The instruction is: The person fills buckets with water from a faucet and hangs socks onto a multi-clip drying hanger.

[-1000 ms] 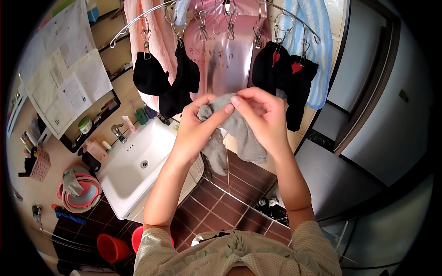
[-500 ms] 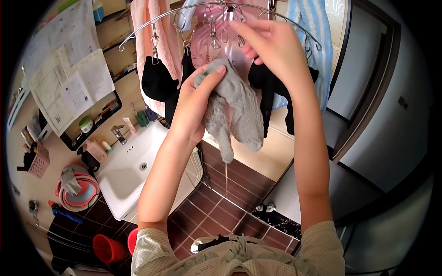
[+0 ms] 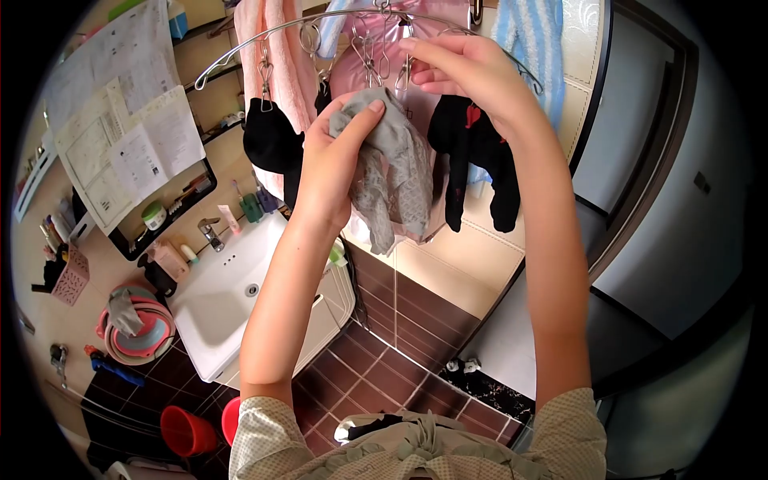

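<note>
My left hand [image 3: 340, 148] is closed around the upper end of a pair of grey socks [image 3: 392, 180], wet-looking and patterned, which dangle below it. My right hand [image 3: 472, 76] is raised beside a metal clip [image 3: 404, 76] on the curved wire hanger [image 3: 272, 34], thumb and fingers closed at the clip's upper part. Just above the socks, more metal clips [image 3: 367, 60] hang from the same wire. Black socks [image 3: 272, 144] are clipped at the left, and another black pair with a red mark [image 3: 500, 192] hangs below my right hand.
Behind the hanger are a pink towel [image 3: 276, 72], a blue striped towel [image 3: 532, 48] and a pink bag [image 3: 344, 68]. A white sink [image 3: 208, 320] stands at left, with pink basins [image 3: 120, 348] and a red bucket [image 3: 188, 432] nearby. A doorway [image 3: 632, 104] is at right.
The left hand has lifted the grey socks slightly, closer to the clips. The right hand has shifted a little right, and the black socks under it show more fully.
</note>
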{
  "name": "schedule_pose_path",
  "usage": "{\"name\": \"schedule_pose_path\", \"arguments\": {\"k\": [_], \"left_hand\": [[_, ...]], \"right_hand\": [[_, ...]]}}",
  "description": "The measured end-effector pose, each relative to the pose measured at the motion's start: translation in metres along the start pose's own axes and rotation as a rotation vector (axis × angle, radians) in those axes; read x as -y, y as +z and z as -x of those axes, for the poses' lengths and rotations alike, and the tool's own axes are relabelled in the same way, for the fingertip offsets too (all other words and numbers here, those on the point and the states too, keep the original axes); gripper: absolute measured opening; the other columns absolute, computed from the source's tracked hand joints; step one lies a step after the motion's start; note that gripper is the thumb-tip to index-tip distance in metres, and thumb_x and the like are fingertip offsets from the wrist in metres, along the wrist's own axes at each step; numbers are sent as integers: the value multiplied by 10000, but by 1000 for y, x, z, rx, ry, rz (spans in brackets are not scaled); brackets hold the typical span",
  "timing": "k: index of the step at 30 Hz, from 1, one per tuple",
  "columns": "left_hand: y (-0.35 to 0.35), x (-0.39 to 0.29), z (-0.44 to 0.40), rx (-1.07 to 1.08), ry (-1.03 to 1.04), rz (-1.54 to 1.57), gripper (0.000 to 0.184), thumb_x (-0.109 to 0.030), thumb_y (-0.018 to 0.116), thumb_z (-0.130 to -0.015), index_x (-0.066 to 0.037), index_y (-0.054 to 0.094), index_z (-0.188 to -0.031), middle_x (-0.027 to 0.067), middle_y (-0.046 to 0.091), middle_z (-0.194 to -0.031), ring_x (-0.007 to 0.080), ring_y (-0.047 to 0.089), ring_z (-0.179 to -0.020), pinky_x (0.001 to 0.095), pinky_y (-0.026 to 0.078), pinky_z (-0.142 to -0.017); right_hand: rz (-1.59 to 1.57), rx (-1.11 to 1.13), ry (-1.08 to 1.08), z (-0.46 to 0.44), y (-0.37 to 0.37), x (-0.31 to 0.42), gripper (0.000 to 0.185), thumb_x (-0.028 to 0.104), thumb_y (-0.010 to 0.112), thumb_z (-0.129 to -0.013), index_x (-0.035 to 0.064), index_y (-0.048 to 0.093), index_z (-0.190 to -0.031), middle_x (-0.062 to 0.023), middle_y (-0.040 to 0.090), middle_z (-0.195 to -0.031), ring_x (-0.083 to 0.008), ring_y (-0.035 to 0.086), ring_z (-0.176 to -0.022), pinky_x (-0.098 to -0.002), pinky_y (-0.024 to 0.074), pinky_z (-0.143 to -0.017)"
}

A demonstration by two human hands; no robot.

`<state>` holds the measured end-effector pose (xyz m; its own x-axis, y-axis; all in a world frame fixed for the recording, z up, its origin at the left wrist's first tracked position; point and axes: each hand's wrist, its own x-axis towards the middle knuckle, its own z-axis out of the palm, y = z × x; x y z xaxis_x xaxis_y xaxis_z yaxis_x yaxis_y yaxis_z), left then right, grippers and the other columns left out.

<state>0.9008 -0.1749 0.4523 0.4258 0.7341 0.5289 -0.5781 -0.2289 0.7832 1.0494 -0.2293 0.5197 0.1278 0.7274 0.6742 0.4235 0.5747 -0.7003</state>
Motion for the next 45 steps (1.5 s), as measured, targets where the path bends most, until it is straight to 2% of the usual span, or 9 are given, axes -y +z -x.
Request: {"name": "schedule_pose_path", "arguments": {"k": [5,11,14,17,21,24,27,30,45], "left_hand": [[-1,-6,2,32,-22,-6,189,-176,562,-832,-46,539,-967,17,591,-760,90,569,-621,213,462,-541],[8,-6,3,-5,51,-10,182,-168,571,-819,-36,543,-943,23,586,-734,93,562,-571,221,456,-486],[6,-8,6,15,45,-30,191,-148,592,-801,-24,549,-941,17,580,-740,75,552,-606,205,440,-501],[3,-9,4,22,48,-47,185,-144,587,-802,-24,549,-938,24,581,-727,90,557,-583,212,442,-479],[4,-7,-1,-8,125,-82,176,-142,586,-803,-19,549,-923,33,580,-704,105,554,-523,222,432,-421],[6,-10,1,-40,133,-115,173,-135,620,-778,-12,572,-889,20,588,-731,60,538,-595,191,416,-471],[8,-10,2,-50,114,-144,171,-137,627,-773,-9,574,-874,14,584,-717,57,532,-599,188,415,-496],[6,-4,-3,-52,202,-123,160,-136,629,-772,-11,576,-857,12,582,-721,51,524,-601,184,411,-504],[13,-9,-6,-66,201,-118,181,-191,588,-809,-50,565,-920,-29,554,-668,16,471,-488,154,308,-389]], "right_hand": [[-110,60,47,3,-3,1,289,269,655,-768,6,642,-885,-39,612,-793,-92,587,-735,-180,481,-669],[-316,3,38,3,2,-13,252,232,627,-797,3,632,-902,-35,609,-809,-89,578,-745,-190,480,-675],[-298,38,57,4,2,-13,287,259,589,-828,15,590,-980,-29,594,-878,-86,564,-811,-209,470,-748],[-371,2,29,3,7,-12,239,229,624,-803,16,632,-911,-29,614,-818,-84,575,-743,-198,471,-703],[-364,-12,8,6,10,-10,231,230,619,-806,23,637,-909,-30,618,-813,-76,571,-738,-193,466,-702],[-330,-25,6,5,12,-10,237,228,618,-806,17,640,-911,-34,621,-805,-76,570,-728,-190,456,-699],[-265,-59,-10,6,12,-10,248,226,620,-803,7,640,-917,-36,623,-795,-77,570,-719,-187,446,-693],[-241,-71,-30,7,12,-11,256,226,622,-801,1,639,-922,-37,623,-788,-77,570,-715,-186,440,-691],[-191,-68,-24,6,8,-11,259,234,627,-795,4,642,-912,-29,622,-787,-72,563,-717,-188,431,-691]]}}
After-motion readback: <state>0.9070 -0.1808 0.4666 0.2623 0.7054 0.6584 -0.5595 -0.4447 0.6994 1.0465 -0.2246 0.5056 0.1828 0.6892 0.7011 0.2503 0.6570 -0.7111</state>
